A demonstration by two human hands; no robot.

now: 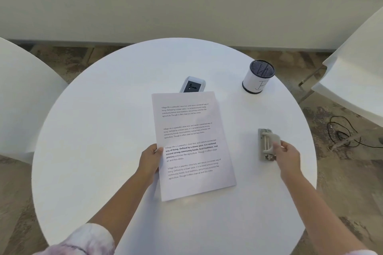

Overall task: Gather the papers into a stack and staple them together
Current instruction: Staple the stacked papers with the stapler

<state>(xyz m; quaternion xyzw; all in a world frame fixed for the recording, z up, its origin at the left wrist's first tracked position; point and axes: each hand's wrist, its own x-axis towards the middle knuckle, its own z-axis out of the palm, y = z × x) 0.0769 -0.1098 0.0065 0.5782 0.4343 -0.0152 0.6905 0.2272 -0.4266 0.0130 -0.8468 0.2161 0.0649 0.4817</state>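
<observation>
Papers stacked, stapler pickup starting.

Your left hand pinched the left edge of the papers at frame centre, thumb on top; the stack looked squared and lay on the bench, long axis running up-frame with a slight tilt. Your right hand sat at centre right, fingers curled on the near end of the stapler, a narrow grip, though whether it was fully closed I could not tell. The stapler lay right of the papers, apart from them, its long axis also up-frame, roughly parallel to the stack. Right hand was the nearer one; likely the stapler needed carrying left to a paper corner. A cup and an adapter stood further up-frame.
</observation>
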